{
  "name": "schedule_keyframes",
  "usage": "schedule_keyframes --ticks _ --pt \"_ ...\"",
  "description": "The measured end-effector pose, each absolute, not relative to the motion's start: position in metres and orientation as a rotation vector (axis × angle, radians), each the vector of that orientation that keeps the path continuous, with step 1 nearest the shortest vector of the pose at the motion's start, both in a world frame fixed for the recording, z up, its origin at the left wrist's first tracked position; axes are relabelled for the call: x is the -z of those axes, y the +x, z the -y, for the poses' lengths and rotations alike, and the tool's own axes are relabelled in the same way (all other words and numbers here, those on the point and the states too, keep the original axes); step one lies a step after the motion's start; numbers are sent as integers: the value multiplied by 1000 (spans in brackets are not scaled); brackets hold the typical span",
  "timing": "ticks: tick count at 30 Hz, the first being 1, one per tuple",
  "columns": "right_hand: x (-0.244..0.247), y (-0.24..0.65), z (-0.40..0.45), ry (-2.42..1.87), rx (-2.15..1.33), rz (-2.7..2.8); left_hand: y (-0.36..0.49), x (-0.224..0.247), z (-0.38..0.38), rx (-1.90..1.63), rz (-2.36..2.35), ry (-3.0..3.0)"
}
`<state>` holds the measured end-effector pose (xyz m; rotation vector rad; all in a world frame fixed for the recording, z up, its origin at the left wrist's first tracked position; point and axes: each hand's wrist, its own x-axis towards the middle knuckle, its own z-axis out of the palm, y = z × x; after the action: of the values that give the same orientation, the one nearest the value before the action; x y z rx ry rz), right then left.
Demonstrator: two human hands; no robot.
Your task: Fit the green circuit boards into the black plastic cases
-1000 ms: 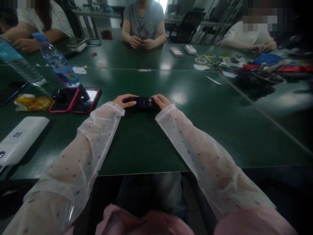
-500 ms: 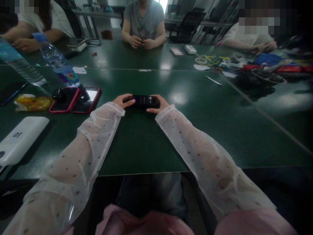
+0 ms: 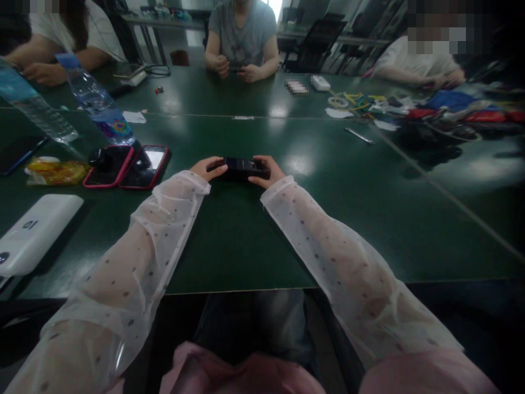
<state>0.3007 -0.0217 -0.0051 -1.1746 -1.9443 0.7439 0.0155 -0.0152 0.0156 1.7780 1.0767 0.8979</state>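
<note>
Both hands grip a small black handheld device with a dim lit screen [image 3: 240, 166], just above or on the green table; I cannot tell whether it touches the top. Its left end sits in my left hand [image 3: 208, 168], the thumb lying on the near edge. Around the right end curl the fingers of my right hand [image 3: 268, 172], with the thumb along the near side. The device's exact kind is too dark to make out. Two phones in red-pink cases, one phone [image 3: 144, 167] and another phone [image 3: 109, 167], lie left of my left hand.
On the left stand a blue-capped water bottle [image 3: 96, 104] and a second bottle [image 3: 39, 106], near a yellow packet [image 3: 57, 172] and a white power bank [image 3: 39, 232]. A wrench-like metal tool [image 3: 359, 136] and a cable heap [image 3: 447, 109] lie right. People sit opposite.
The device has tipped slightly, so its screen looks narrower and its near side shows more. My right thumb has shifted up a little. Across the table, a person's hands have moved apart.
</note>
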Motion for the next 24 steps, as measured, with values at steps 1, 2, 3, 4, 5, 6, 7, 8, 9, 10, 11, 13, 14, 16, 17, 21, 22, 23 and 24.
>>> schedule_keyframes --ticks 1,2,3,4,5,6,7,8,9,10,11,13,14,16,17,21,22,23,24 --pt "4 300 22 -1181 -732 1943 16 -17 16 -893 -1078 1781" --pt "3 300 23 -1190 -722 1941 16 -18 16 -885 -1076 1789" --pt "2 299 25 -1201 -715 1939 16 -19 17 -876 -1074 1799" --pt "0 299 26 -1215 -712 1938 16 -19 17 -866 -1071 1810" --pt "-2 298 29 -1227 -711 1936 15 -20 17 -857 -1070 1821" --pt "-5 297 31 -1236 -717 1927 15 -19 16 -851 -1070 1831" --pt "-8 296 33 -1235 -733 1912 14 -17 15 -851 -1070 1839" --pt "-11 295 36 -1222 -762 1887 12 -15 13 -855 -1070 1844" --pt "-15 294 37 -1197 -804 1854 11 -12 11 -856 -1069 1851" --pt "-18 294 38 -1164 -852 1814 10 -9 10 -855 -1065 1859" --pt "-21 295 38 -1131 -895 1770 8 -7 8 -846 -1055 1870" --pt "-25 299 34 -1093 -929 1682 7 -5 7 -829 -1027 1908" --pt "-26 303 30 -1095 -913 1643 6 -5 7 -822 -1016 1932" --pt "-24 311 20 -1126 -821 1580 6 -8 9 -816 -1002 1974" --pt "-21 316 16 -1157 -769 1556 7 -10 11 -812 -1000 1990" --pt "-9 329 4 -1373 -485 1466 8 -16 16 -811 -1004 2010" --pt "-8 331 4 -1433 -417 1470 8 -16 17 -811 -1008 2008" --pt "-8 332 5 -1488 -359 1489 8 -17 18 -810 -1013 2005" --pt "-8 333 7 -1535 -311 1516 8 -17 18 -810 -1018 2002"
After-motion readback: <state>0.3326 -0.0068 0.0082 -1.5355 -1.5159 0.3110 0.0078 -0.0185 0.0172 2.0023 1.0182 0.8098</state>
